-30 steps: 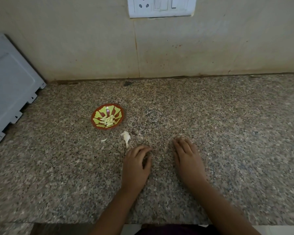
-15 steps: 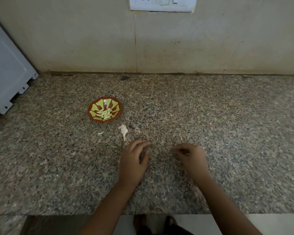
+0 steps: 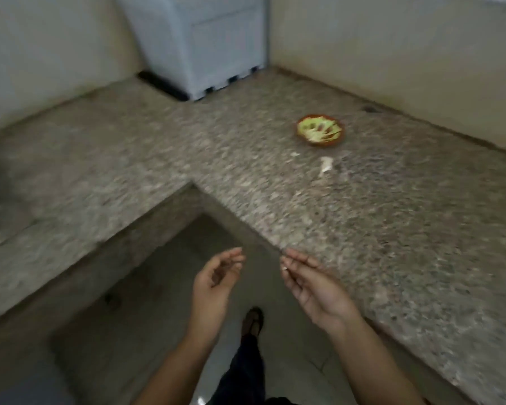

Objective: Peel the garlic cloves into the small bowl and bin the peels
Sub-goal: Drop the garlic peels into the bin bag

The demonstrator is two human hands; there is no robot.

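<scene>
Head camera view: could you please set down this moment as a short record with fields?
left hand: palm up, fingers loosely curled, nothing visible in it
right hand: palm up, seems to pinch a white scrap
bowl: on the counter, pale pieces inside, blurred
peel: on the counter, on the near side of the bowl, apart from it
grey box: in the far corner of the counter
bin: not in view

Blurred white scrap (image 3: pixel 285 268) in right hand (image 3: pixel 316 287)
</scene>
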